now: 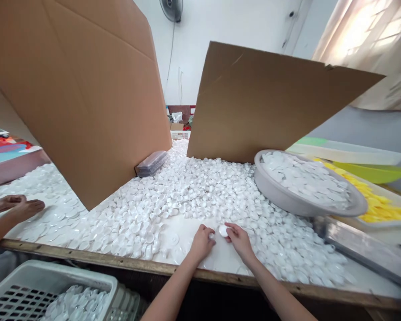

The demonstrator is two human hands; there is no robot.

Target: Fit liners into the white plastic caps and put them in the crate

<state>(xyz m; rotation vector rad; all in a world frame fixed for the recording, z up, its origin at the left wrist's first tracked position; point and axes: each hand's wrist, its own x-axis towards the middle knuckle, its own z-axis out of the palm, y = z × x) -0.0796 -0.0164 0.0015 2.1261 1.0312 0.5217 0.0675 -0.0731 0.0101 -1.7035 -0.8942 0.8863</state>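
Note:
My left hand (202, 243) rests on the white table near its front edge, fingers curled around a small white cap (211, 235). Right beside it, my right hand (239, 240) pinches a round white cap (223, 230) between thumb and fingers. The two hands almost touch. A large heap of white plastic caps (187, 191) covers the table around and behind them. A few loose flat discs (173, 238) lie just left of my left hand.
A grey basin of white caps (357, 209) sits at right, yellow pieces (381, 203) behind it. Two cardboard sheets (87, 98) stand upright at the back. A white basket with caps (36, 276) is at lower left. Another person's hands (16, 206) rest at far left.

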